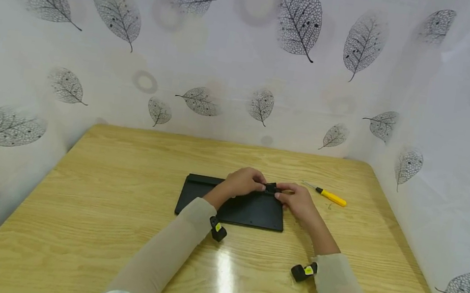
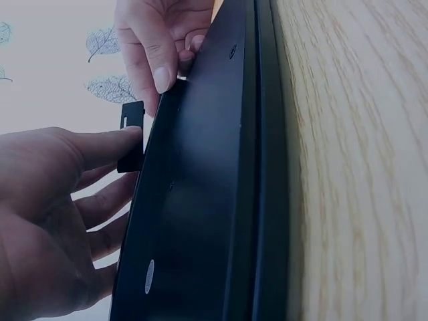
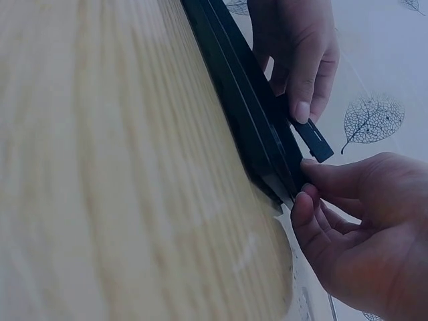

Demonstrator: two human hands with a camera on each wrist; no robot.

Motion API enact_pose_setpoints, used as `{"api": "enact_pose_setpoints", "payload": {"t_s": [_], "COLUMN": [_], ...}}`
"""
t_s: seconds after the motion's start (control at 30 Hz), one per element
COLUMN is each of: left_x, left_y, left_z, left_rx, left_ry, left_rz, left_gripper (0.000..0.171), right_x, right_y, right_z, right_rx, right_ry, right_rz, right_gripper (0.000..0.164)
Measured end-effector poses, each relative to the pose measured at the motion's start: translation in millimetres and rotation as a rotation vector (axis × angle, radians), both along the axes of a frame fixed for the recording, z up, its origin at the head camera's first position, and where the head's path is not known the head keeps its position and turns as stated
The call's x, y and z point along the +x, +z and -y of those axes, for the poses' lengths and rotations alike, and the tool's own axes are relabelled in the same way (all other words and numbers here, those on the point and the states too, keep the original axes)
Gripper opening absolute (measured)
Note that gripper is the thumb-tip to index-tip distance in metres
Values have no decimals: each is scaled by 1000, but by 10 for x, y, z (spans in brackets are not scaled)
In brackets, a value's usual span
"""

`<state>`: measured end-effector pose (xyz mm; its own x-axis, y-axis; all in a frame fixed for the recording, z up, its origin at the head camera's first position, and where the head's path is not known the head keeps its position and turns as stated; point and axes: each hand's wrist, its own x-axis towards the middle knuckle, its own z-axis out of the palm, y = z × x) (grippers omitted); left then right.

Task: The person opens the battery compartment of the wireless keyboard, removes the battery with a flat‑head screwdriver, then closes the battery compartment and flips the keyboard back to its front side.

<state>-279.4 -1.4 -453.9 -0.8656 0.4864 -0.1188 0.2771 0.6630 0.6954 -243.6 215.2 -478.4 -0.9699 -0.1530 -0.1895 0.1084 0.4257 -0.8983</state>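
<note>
A black flat rectangular panel (image 1: 253, 213), which looks like an overturned keyboard, lies on the table with a raised bar along its far edge. My left hand (image 1: 245, 181) pinches a small black cover (image 2: 133, 112) with a narrow slot between thumb and fingers, right at that far edge. Beside it, my right hand (image 1: 296, 201) grips the panel's far right corner with thumb and curled fingers, as the right wrist view shows. The cover (image 3: 313, 139) sticks out past the panel's edge, close to the right thumb. A pale oval mark (image 2: 150, 276) shows on the panel's underside.
To the right of the panel lies a screwdriver (image 1: 332, 198) with a yellow and black handle, its shaft pointing left. Tiny scraps (image 1: 329, 206) sit just below it. A leaf-patterned curtain (image 1: 227, 66) surrounds the wooden table (image 1: 97, 207) at the back and sides.
</note>
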Motion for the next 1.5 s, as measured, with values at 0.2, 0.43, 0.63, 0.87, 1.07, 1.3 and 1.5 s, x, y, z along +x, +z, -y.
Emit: {"api": "enact_pose_setpoints", "payload": {"t_s": [0.2,0.43,0.63,0.87,1.07,1.3,1.5], "left_x": [-7,-25,-33,-57,-62,-46,-29], "left_y": [-4,-9,13,50,65,88,63], "left_z": [5,50,115,243,422,706,991], "left_rx": [8,37,119,177,217,229,206], "left_ry": [0,-15,-4,21,47,94,137], "left_rz": [7,2,11,5,28,23,-10], "left_gripper": [20,21,22,19,14,12,13], "right_x": [11,2,3,5,9,21,24], "right_y": [16,-8,10,19,20,16,1], "right_z": [-7,3,16,10,-1,-10,-13], "right_rx": [-17,-5,-6,3,-3,-13,-17], "right_ry": [-3,-2,1,-5,-5,5,5], "right_rz": [8,-13,-5,1,7,5,18], "right_gripper": [41,39,37,37,37,37,38]}}
